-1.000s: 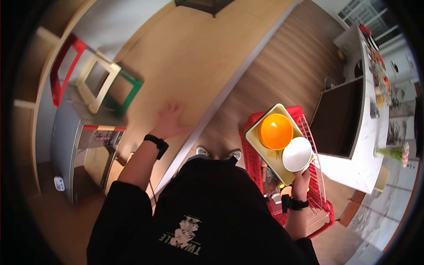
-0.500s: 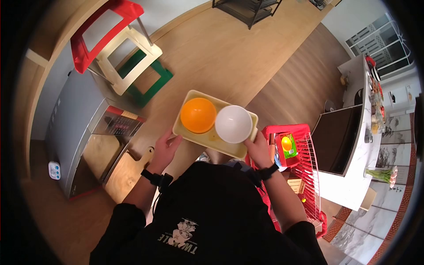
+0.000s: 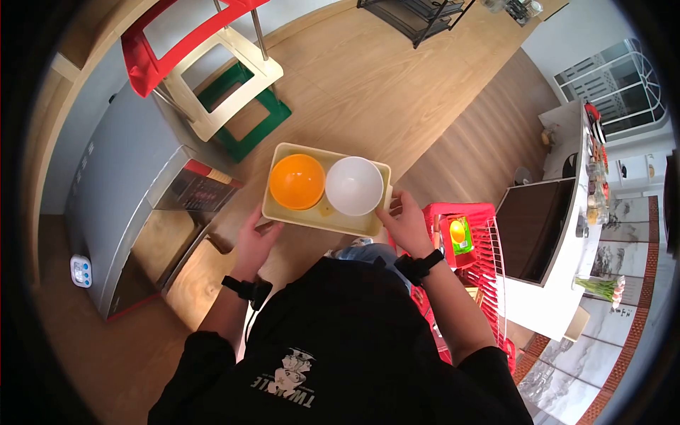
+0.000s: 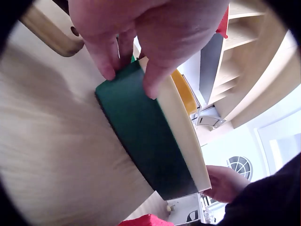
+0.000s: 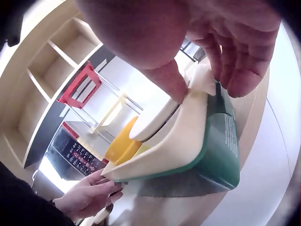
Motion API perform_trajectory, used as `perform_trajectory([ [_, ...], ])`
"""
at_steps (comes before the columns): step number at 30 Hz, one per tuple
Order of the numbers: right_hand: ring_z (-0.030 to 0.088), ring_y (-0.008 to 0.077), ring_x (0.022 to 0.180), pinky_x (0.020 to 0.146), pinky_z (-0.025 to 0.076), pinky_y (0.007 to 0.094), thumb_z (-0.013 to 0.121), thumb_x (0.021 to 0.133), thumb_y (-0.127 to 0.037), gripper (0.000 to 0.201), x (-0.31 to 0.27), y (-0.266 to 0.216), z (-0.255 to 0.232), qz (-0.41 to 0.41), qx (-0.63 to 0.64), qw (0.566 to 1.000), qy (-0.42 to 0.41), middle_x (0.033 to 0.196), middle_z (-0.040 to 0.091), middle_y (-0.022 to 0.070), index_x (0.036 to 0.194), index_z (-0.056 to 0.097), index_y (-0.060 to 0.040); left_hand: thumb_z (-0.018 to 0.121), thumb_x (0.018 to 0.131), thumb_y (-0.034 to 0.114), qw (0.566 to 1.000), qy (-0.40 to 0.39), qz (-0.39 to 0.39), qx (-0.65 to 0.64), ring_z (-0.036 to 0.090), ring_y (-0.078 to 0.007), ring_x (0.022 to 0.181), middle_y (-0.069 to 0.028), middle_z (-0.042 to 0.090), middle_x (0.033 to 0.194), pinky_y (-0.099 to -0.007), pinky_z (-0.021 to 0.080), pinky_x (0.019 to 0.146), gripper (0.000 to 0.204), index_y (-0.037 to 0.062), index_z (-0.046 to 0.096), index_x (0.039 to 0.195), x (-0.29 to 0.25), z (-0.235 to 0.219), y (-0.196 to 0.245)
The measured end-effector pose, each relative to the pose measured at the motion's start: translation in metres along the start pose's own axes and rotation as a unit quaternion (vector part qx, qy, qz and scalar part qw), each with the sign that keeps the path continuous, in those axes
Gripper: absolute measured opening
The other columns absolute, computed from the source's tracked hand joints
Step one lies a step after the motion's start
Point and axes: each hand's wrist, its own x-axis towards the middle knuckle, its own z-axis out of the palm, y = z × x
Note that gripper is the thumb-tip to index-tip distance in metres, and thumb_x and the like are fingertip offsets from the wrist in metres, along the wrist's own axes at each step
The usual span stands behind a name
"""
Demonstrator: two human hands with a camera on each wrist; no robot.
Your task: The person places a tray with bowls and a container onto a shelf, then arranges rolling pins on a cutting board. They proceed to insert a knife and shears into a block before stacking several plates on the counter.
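A cream-rimmed tray (image 3: 322, 221) with deep green sides (image 4: 146, 127) is low over the wooden counter in front of my body. Inside it sit an orange bowl (image 3: 297, 182) on the left and a white bowl (image 3: 354, 185) on the right, side by side. My left hand (image 3: 256, 239) grips the tray's near left corner, thumb on one side and fingers on the other in the left wrist view. At the right end my right hand (image 3: 409, 225) holds the rim, its thumb on top and fingers around the outside.
A microwave (image 3: 134, 184) stands at left, with a wooden board (image 3: 205, 280) beside it. Behind are red, cream and green stools (image 3: 244, 78). A red shopping cart (image 3: 460, 209) holding goods is at my right, and a black rack (image 3: 411, 21) is at the far end.
The tray with both bowls has come from above the cart leftward to the counter. My left hand, earlier empty over the counter, has taken hold of the tray's left end.
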Motion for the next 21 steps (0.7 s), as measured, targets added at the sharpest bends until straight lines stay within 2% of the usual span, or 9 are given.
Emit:
perform_trajectory([
  [4,0.069,0.0303,0.09,0.079,0.053,0.0424,0.075,0.082,-0.027,0.044,0.016,0.01,0.005,0.028,0.007,1.0,-0.008,0.096,0.07,0.0189,0.109,0.06,0.0051,0.076,0.084,0.003,0.999,0.005,-0.009,0.036,0.066,-0.0209,0.109,-0.0126,0.065,0.127,-0.0338,0.055,0.095,0.061,0.0023,0.053,0.141,0.004,0.002,0.003],
  [6,0.071,0.0287,0.081,0.071,0.056,0.041,0.072,0.082,-0.023,0.037,0.022,0.009,0.002,0.028,-0.061,0.997,-0.044,0.088,0.069,0.0203,0.101,0.06,0.0066,0.077,0.084,0.003,0.999,0.006,-0.014,0.046,0.066,-0.0209,0.109,-0.0124,0.065,0.127,-0.0338,0.056,0.094,0.061,0.0025,0.053,0.14,0.006,0.001,0.007],
  [7,0.071,0.0287,0.081,0.071,0.056,0.041,0.072,0.082,-0.023,0.037,0.019,-0.004,-0.003,0.029,-0.061,0.997,-0.046,0.088,0.069,0.0203,0.101,0.06,0.0066,0.077,0.083,0.002,0.998,0.007,-0.02,0.058,0.066,-0.0208,0.109,-0.0121,0.065,0.127,-0.0338,0.056,0.093,0.061,0.0027,0.054,0.139,0.004,0.001,0.008],
  [9,0.073,0.0285,0.073,0.063,0.057,0.0386,0.068,0.083,-0.019,0.031,0.013,-0.029,-0.014,0.081,-0.014,0.993,-0.089,0.086,0.068,0.023,0.095,0.059,0.0079,0.077,0.083,0.002,0.998,0.01,-0.021,0.064,0.066,-0.0207,0.11,-0.0116,0.066,0.127,-0.034,0.057,0.092,0.06,0.0027,0.054,0.139,0.005,0.001,0.011],
  [12,0.073,0.0298,0.067,0.059,0.058,0.0379,0.068,0.083,-0.018,0.03,0.013,-0.027,-0.011,0.056,-0.009,0.995,-0.077,0.085,0.068,0.0243,0.093,0.057,0.0089,0.078,0.082,0.002,0.998,0.011,-0.014,0.068,0.066,-0.0205,0.11,-0.0112,0.066,0.126,-0.034,0.057,0.091,0.06,0.0034,0.056,0.137,0.006,0.001,0.01],
  [16,0.073,0.0299,0.07,0.062,0.059,0.039,0.068,0.085,-0.018,0.032,0.02,-0.009,-0.008,0.048,-0.002,0.994,-0.098,0.087,0.068,0.0243,0.096,0.055,0.0093,0.078,0.082,0.003,0.999,0.002,-0.013,0.049,0.064,-0.0206,0.114,-0.0104,0.066,0.126,-0.0351,0.057,0.091,0.061,0.0062,0.055,0.138,0.005,0.001,0.012],
  [19,0.074,0.0307,0.078,0.062,0.059,0.0394,0.068,0.087,-0.02,0.035,0.02,-0.014,-0.011,0.042,0.04,0.992,-0.113,0.09,0.068,0.0244,0.101,0.055,0.0098,0.078,0.083,0.005,0.998,0.002,-0.006,0.061,0.062,-0.0208,0.119,-0.01,0.064,0.13,-0.0365,0.055,0.093,0.064,0.0079,0.052,0.142,0.004,0.002,0.014],
  [21,0.073,0.0319,0.087,0.068,0.059,0.0414,0.068,0.088,-0.021,0.039,0.018,-0.02,-0.019,0.046,0.031,0.988,-0.143,0.099,0.068,0.0252,0.109,0.055,0.0099,0.077,0.084,0.005,0.998,0.003,-0.004,0.068,0.061,-0.0208,0.12,-0.0096,0.063,0.131,-0.037,0.055,0.093,0.065,0.0083,0.051,0.143,0.004,0.001,0.017],
])
